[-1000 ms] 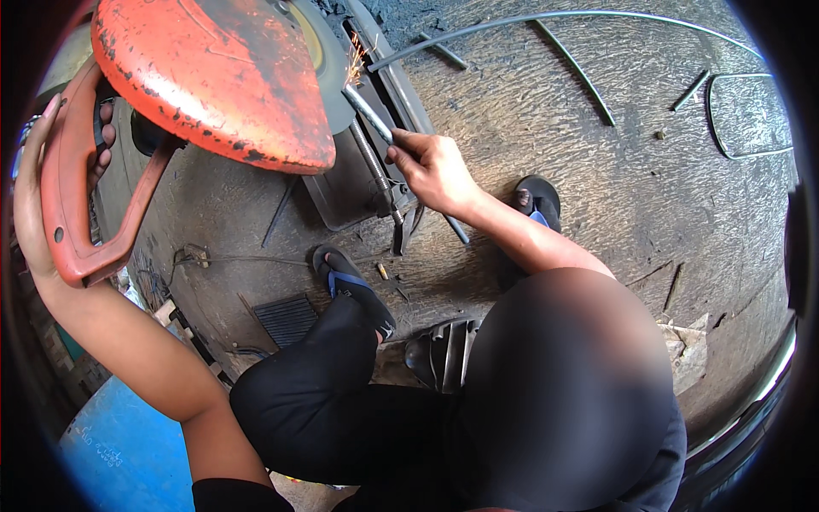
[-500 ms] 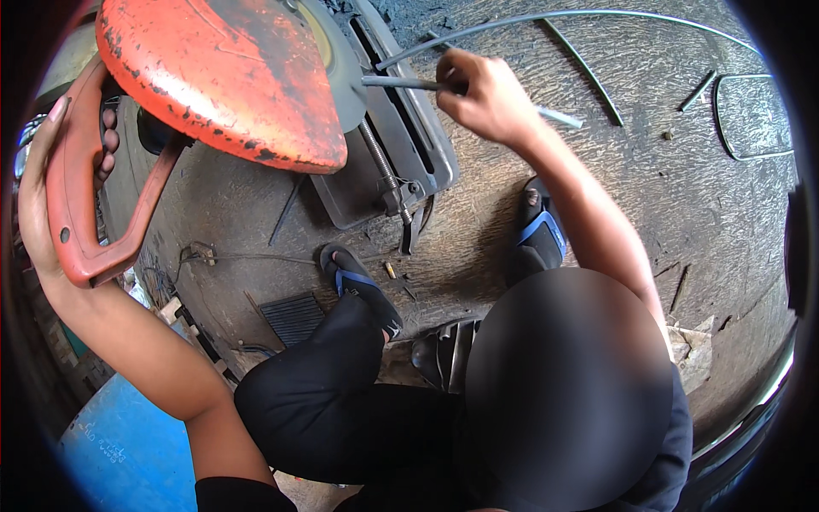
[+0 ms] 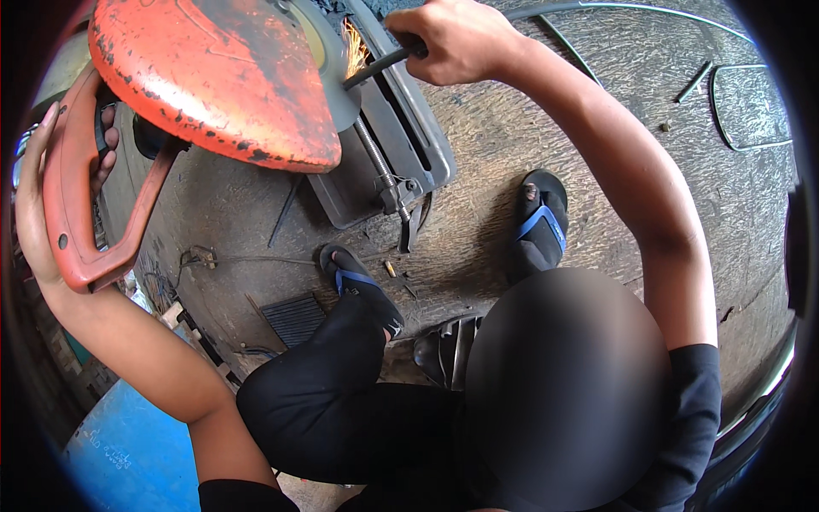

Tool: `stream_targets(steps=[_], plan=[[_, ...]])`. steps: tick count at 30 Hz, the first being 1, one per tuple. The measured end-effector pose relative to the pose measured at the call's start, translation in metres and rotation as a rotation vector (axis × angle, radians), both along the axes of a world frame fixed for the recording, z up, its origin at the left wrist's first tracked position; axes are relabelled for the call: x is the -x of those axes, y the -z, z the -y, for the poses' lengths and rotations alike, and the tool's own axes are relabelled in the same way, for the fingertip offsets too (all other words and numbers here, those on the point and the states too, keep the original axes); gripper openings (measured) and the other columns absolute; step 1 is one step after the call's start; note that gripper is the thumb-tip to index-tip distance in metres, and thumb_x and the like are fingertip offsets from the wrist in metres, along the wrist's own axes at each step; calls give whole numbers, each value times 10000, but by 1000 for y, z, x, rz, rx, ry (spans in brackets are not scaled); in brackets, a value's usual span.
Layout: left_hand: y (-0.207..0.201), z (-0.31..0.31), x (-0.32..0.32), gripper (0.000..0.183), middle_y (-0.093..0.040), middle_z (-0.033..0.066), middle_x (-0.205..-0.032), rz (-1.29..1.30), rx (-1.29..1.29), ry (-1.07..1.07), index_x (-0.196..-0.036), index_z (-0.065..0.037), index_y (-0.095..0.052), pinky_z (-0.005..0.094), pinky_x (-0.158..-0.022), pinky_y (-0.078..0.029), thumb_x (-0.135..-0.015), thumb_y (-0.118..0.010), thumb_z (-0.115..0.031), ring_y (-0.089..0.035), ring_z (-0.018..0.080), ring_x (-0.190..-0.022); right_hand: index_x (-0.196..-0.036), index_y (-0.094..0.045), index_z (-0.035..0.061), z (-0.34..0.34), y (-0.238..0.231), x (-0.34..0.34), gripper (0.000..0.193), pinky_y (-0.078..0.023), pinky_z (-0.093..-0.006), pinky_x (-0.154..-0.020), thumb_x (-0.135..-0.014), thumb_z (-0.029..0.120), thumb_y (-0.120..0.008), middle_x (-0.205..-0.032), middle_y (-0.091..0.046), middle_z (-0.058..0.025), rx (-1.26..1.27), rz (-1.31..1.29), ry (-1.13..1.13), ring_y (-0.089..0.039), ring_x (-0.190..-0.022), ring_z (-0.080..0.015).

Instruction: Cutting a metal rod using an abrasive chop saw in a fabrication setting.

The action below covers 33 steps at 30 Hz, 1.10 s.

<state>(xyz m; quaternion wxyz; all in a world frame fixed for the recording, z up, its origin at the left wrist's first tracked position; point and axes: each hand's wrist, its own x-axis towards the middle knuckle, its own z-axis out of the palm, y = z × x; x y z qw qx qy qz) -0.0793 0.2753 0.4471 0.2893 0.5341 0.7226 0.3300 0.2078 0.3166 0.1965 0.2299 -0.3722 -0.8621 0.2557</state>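
My left hand (image 3: 34,200) is wrapped around the red loop handle (image 3: 72,183) of a chop saw. The saw's worn red guard (image 3: 213,94) covers much of its cutting disc (image 3: 339,104). In my closed right hand (image 3: 456,41) is a thin dark rod (image 3: 380,66), slanting down to the left with its end at the disc's edge. Orange sparks (image 3: 355,51) show just above that end. Beneath lies the saw's grey metal base (image 3: 341,192), with a threaded clamp screw (image 3: 375,158) along it.
My feet, in black flip-flops with blue straps (image 3: 542,224), rest on the worn floor near the base. A bent metal frame (image 3: 717,111) and a short rod piece (image 3: 695,81) lie at the right. A cable (image 3: 256,257) crosses the floor left of my feet. A blue surface (image 3: 141,448) is at lower left.
My right hand has moved up and left with the rod, which now slants more steeply. Sparks have appeared at the disc. My left hand and the saw have shifted only slightly.
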Motion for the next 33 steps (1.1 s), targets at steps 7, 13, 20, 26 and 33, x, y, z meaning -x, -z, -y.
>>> stream_targets(steps=[7, 13, 20, 26, 33], plan=[[-2, 3, 0, 413, -655, 162, -964, -13, -44, 5, -1141, 40, -559, 268, -762, -519, -922, -520, -308, -654, 194, -839, -809, -578, 54, 3, -2, 2, 202, -471, -498, -546, -658, 186, -602, -630, -586, -207, -38, 63, 24, -594, -637, -420], [-5, -3, 9, 421, -656, 158, -968, -48, 8, 6, -1161, 49, -546, 248, -754, -518, -938, -489, -303, -654, 183, -842, -834, -589, 61, 6, -6, 3, 210, -477, -501, -552, -658, 176, -595, -635, -590, -209, -48, 56, 42, -598, -636, -417], [-3, -2, 7, 415, -660, 138, -962, -50, 24, 28, -1173, 45, -543, 234, -739, -515, -947, -475, -297, -650, 168, -823, -824, -584, 65, 6, -1, 4, 208, -478, -503, -548, -654, 185, -594, -625, -589, -205, -87, 57, 43, -596, -626, -418], [-2, -2, 11, 465, -613, 103, -1082, -148, -11, 3, -1313, -39, -467, 209, -728, -540, -950, -498, -328, -633, 120, -784, -826, -595, 69, 6, -2, 2, 212, -477, -499, -531, -648, 184, -591, -610, -585, -198, -125, 76, 25, -596, -604, -409], [-5, -7, 16, 444, -619, 85, -1036, -82, 35, 2, -1300, -42, -480, 203, -704, -540, -947, -515, -309, -631, 121, -773, -829, -621, 79, 4, -3, 1, 217, -479, -489, -521, -643, 185, -592, -597, -584, -187, -169, 58, 19, -598, -593, -399]])
